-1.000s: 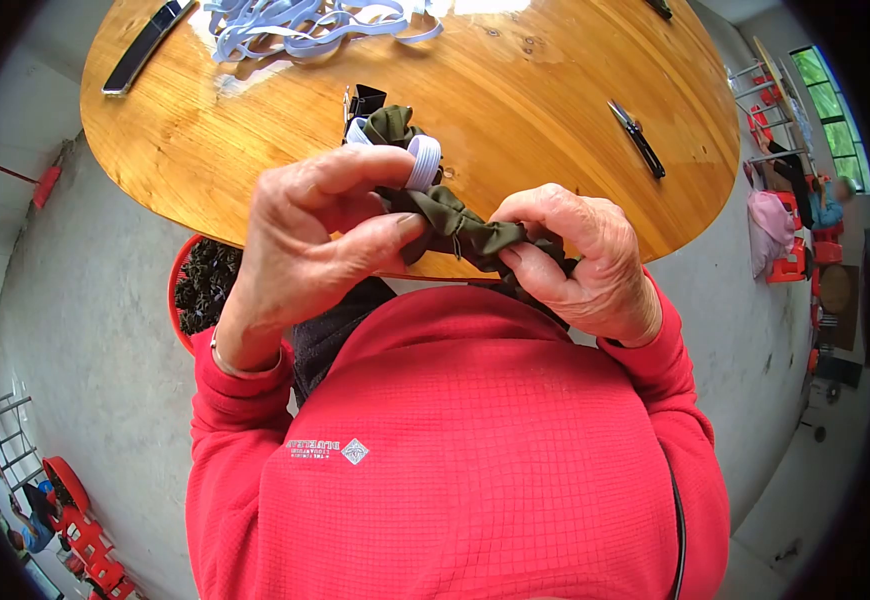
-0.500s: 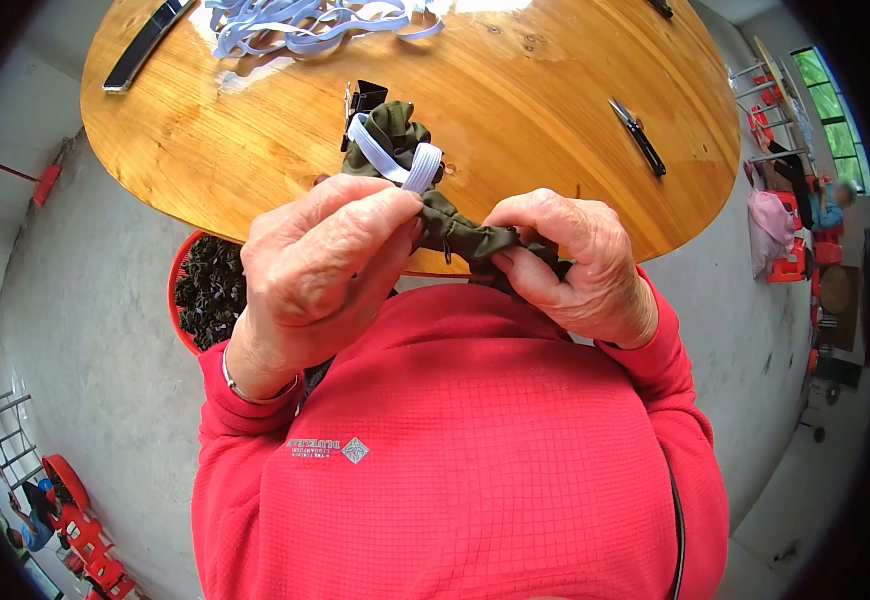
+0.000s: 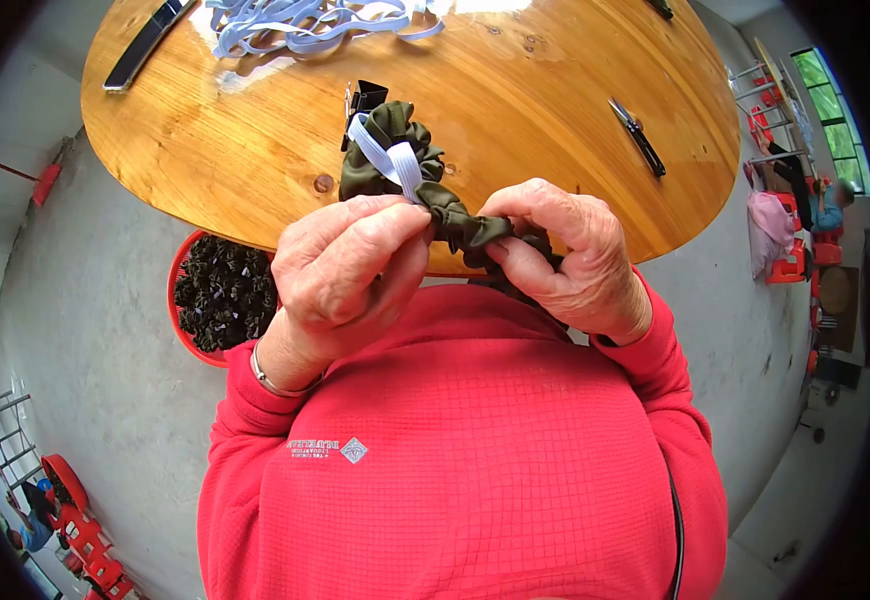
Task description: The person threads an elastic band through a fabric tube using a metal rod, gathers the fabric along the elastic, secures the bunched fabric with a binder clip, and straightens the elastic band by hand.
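A gathered tube of dark green fabric (image 3: 476, 233) stretches between my two hands near the table's front edge. White elastic band (image 3: 404, 166) comes out of its left end, close to my left fingertips. My left hand (image 3: 350, 262) pinches the fabric there between thumb and fingers. Wrapped round the right part of the tube, my right hand (image 3: 573, 250) presses it between thumb and forefinger. The gathered far part of the fabric lies against a black clip (image 3: 366, 98) on the table. What is inside my curled fingers is hidden.
On the wooden table (image 3: 545, 110) lie a heap of pale blue elastic (image 3: 315, 25), small black-handled snips (image 3: 642, 140) and a dark strip (image 3: 145, 45). Below its left edge stands a red basket (image 3: 177, 310) of dark gathered pieces. Other people sit at the far sides.
My left hand has moved a little right, toward my right hand, along the green fabric. The white elastic's end has shifted slightly left. My right hand stays nearly in place.
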Demonstrator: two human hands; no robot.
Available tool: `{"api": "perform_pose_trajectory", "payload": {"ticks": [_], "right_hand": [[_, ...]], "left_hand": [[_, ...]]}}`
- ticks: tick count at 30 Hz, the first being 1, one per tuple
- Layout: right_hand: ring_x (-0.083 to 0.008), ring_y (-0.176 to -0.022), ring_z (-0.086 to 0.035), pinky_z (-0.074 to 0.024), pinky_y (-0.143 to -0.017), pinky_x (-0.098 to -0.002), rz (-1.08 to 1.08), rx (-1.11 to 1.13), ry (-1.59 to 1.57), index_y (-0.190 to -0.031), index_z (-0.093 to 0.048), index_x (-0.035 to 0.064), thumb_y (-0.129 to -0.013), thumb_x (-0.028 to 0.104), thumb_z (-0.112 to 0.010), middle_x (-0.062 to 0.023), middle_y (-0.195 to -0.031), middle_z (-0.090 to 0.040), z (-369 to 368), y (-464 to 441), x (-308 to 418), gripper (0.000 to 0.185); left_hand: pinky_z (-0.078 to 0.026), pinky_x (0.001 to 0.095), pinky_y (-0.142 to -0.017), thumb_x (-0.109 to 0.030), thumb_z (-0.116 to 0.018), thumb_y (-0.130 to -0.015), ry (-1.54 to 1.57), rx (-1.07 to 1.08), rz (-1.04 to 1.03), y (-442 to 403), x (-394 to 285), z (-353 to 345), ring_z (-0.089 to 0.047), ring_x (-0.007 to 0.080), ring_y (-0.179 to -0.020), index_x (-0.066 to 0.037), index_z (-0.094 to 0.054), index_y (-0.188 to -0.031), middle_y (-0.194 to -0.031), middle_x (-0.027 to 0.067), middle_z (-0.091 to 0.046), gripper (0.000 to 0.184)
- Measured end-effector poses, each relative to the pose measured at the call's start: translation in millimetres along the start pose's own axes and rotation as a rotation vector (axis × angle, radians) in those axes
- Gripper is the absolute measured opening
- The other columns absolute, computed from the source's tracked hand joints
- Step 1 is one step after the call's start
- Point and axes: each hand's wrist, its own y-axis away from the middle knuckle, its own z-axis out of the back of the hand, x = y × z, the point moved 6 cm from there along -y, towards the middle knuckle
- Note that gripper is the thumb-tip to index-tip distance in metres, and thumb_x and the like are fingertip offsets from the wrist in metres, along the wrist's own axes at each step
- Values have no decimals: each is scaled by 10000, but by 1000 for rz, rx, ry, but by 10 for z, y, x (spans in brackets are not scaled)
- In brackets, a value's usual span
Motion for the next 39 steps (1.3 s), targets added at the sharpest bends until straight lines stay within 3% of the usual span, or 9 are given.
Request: {"api": "perform_pose_trajectory", "payload": {"ticks": [4, 12, 20, 29, 39], "right_hand": [[-120, -549, -543, -418, -508, -239, -58, 26, -34, -905, -581, 27, -740, -55, -590, -63, -689, -566, 18, 24, -56, 185], [-112, -555, -543, -420, -520, -232, 8, 32, -43, -915, -586, 26, -734, -59, -587, -67, -680, -567, 2, 32, 9, 200], [-123, -546, -537, -422, -520, -237, -35, 48, -23, -921, -586, 26, -738, -46, -596, -66, -670, -561, -17, 50, -5, 197], [-143, -527, -526, -416, -509, -253, -31, 72, -68, -919, -582, 38, -741, -31, -600, -76, -653, -543, -62, 45, -21, 192], [-134, -496, -483, -384, -485, -258, -42, 133, -37, -922, -579, 49, -748, -28, -600, -68, -619, -520, -23, 22, -34, 192]], "left_hand": [[-479, 255, -523, 91, -661, -665, 163, 51, 180, -17, 55, 8, -614, 191, -605, -7, -625, -863, -729, 102, -618, 224], [-448, 197, -520, 59, -665, -745, 290, 9, 267, -85, 97, 213, -575, 98, -566, 12, -638, -891, -723, 68, -620, 156], [-427, 165, -533, 5, -601, -845, 666, 225, 771, 10, 290, 43, -528, 14, -629, 6, -651, -980, -736, -1, -604, 144], [-340, 165, -449, 47, -582, -823, 753, 303, 808, 88, 425, 5, -459, 27, -504, 28, -651, -903, -646, 13, -567, 108], [-338, 171, -432, 34, -588, -805, 663, 307, 842, 42, 427, -1, -458, 34, -473, 33, -636, -832, -602, 10, -549, 56]]}}
